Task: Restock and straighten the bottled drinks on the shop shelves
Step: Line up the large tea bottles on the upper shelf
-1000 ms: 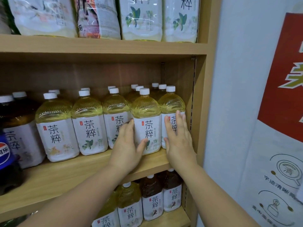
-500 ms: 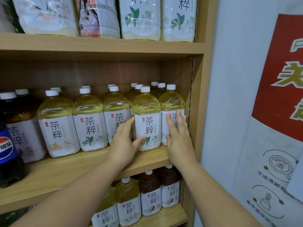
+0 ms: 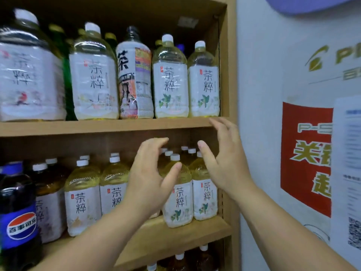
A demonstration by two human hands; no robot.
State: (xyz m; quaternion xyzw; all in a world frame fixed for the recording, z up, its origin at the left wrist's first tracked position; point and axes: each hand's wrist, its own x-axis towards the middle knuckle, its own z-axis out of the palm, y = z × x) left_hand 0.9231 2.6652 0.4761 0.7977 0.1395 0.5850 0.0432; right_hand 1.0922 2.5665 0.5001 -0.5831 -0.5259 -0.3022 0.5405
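We log L→R vs shelf board [image 3: 97, 127] | Pepsi bottle [image 3: 18, 212] below it, far L | yellow tea bottles [image 3: 83, 198] in row below it, more above | L hand [image 3: 150, 178] below it, fingers spread wide, empty, before the row | R hand [image 3: 224, 165] wide too, empty, fingertips up by board's R end | red poster [image 3: 306, 159] R of it

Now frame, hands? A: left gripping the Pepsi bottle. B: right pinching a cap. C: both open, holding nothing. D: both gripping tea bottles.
C: left hand and right hand show spread fingers with nothing in them, in front of the tea bottles.
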